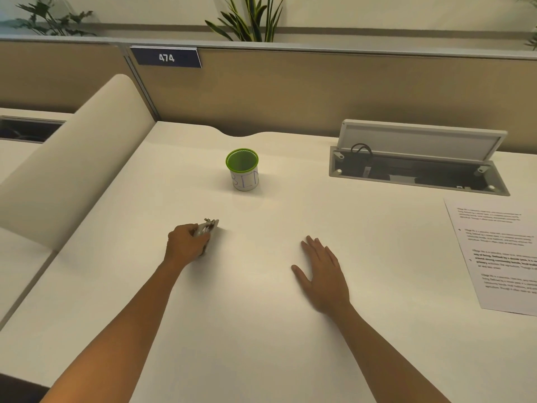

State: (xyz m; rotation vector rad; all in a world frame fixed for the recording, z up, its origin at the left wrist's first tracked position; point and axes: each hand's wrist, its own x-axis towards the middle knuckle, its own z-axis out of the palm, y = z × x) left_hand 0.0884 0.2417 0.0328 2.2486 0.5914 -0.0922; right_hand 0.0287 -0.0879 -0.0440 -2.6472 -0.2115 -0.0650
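Note:
My left hand (186,242) grips a small grey stapler (208,226) that sits on the white desk (261,330), left of centre; its metal front end pokes out past my fingers. My right hand (322,271) lies flat on the desk with the fingers straight and spread, holding nothing. A green mesh cup (242,168) with a white paper label stands upright farther back, beyond both hands. A printed sheet of paper (499,257) lies at the desk's right edge.
An open cable tray (418,173) with a raised lid is set into the desk at the back right. A beige rounded divider (78,158) borders the left side. A tan partition (319,91) with a "474" sign closes the back.

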